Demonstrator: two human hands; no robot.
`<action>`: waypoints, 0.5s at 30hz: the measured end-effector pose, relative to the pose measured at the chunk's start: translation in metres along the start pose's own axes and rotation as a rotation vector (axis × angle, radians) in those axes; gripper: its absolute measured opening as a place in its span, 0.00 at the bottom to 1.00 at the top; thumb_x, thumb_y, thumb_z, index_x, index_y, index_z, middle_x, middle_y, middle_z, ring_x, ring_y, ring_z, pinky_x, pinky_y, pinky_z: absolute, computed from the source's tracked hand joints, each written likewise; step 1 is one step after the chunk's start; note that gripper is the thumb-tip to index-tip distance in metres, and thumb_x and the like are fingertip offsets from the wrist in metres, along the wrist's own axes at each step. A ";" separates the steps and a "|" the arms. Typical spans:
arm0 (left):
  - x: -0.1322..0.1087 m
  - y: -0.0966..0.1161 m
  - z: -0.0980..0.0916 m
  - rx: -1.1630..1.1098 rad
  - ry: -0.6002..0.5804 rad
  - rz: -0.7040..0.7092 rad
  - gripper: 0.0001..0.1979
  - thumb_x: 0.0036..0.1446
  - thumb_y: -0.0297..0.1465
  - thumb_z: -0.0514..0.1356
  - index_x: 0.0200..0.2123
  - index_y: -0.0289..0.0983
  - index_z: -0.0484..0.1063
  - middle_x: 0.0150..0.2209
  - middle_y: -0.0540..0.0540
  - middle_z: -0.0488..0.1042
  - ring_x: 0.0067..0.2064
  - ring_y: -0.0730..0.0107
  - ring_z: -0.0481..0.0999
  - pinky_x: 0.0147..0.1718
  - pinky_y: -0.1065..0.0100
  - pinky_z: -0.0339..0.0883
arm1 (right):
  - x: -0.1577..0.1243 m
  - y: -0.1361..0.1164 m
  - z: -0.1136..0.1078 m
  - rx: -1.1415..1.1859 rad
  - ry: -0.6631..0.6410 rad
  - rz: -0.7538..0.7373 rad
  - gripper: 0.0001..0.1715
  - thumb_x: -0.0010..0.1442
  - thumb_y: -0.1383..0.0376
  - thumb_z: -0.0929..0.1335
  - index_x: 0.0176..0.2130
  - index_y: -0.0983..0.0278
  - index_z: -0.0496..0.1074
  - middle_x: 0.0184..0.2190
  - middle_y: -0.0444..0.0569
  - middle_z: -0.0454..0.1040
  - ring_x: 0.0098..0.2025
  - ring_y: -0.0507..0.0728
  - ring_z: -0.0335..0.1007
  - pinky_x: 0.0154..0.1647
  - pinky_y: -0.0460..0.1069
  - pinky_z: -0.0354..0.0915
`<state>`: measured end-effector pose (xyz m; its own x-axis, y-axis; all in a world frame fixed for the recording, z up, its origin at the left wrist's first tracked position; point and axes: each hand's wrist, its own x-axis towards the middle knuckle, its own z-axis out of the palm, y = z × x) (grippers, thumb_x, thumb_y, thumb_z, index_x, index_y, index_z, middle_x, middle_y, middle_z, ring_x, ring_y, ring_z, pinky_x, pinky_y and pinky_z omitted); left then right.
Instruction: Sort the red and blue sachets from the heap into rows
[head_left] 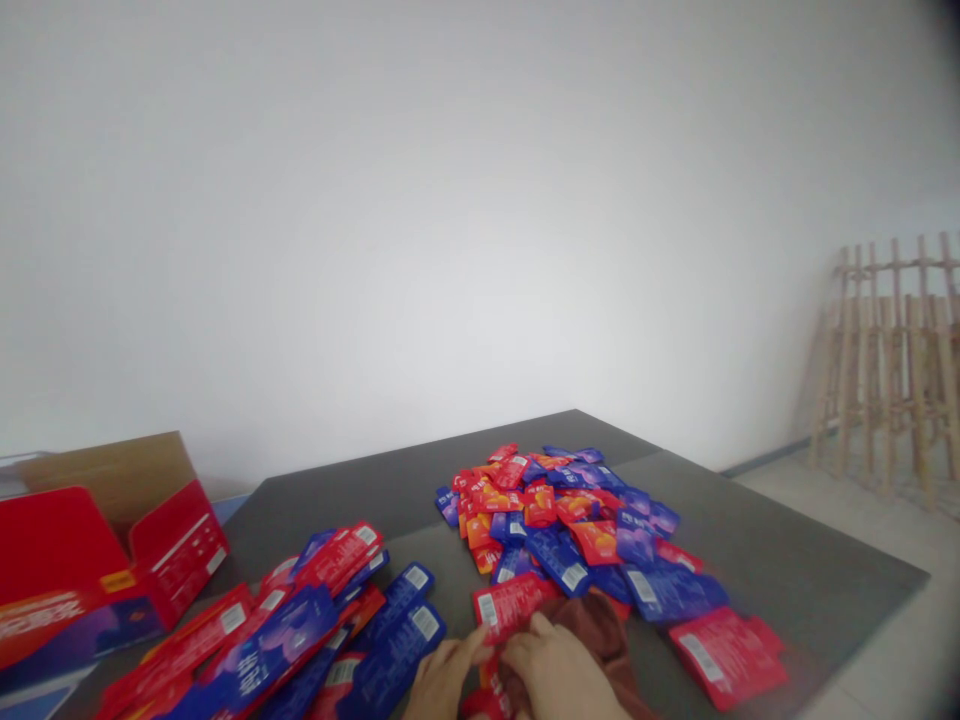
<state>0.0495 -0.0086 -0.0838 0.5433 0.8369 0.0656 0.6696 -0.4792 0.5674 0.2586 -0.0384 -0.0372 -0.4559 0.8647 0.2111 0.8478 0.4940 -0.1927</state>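
My left hand (442, 678) and my right hand (559, 672) are close together at the near edge of the table, fingers bent and closed on a red packet (489, 703), partly hidden between them. Just beyond my fingertips lies another red packet (514, 603) with a white barcode label. A brown sleeve (596, 630) shows beside my right hand. Past the hands spreads a loose heap of red and blue packets (559, 550). To the left, more red and blue packets (281, 640) overlap in a rough row.
An opened red and blue cardboard box (176, 560) stands at the left, flaps up. The dark grey table (360, 495) has its far edge near a white wall (480, 220). Wooden racks (892, 350) lean at the right above a pale floor (885, 520).
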 end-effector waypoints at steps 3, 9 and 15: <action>0.002 -0.001 0.000 0.012 -0.042 -0.051 0.44 0.46 0.24 0.63 0.67 0.50 0.57 0.60 0.47 0.72 0.60 0.56 0.68 0.57 0.58 0.57 | 0.010 -0.008 0.023 -0.046 -0.105 -0.134 0.04 0.60 0.66 0.70 0.37 0.59 0.77 0.38 0.43 0.82 0.41 0.60 0.72 0.32 0.51 0.63; -0.001 -0.012 0.003 -0.075 -0.023 0.061 0.44 0.55 0.39 0.65 0.70 0.50 0.48 0.61 0.47 0.71 0.62 0.53 0.66 0.59 0.56 0.55 | -0.021 0.024 -0.003 0.045 0.073 0.012 0.12 0.52 0.69 0.70 0.39 0.58 0.76 0.40 0.43 0.80 0.44 0.60 0.70 0.40 0.51 0.63; 0.004 -0.018 0.005 -0.043 -0.065 0.044 0.42 0.57 0.44 0.64 0.70 0.50 0.49 0.60 0.48 0.72 0.61 0.52 0.66 0.59 0.55 0.55 | -0.030 0.047 0.043 -0.073 0.212 0.008 0.16 0.52 0.71 0.70 0.42 0.58 0.76 0.42 0.42 0.80 0.42 0.61 0.71 0.36 0.51 0.65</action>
<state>0.0423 0.0019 -0.0980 0.6040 0.7960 0.0388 0.6231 -0.5020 0.5999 0.3006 -0.0373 -0.0937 -0.3885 0.8263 0.4077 0.8721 0.4726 -0.1269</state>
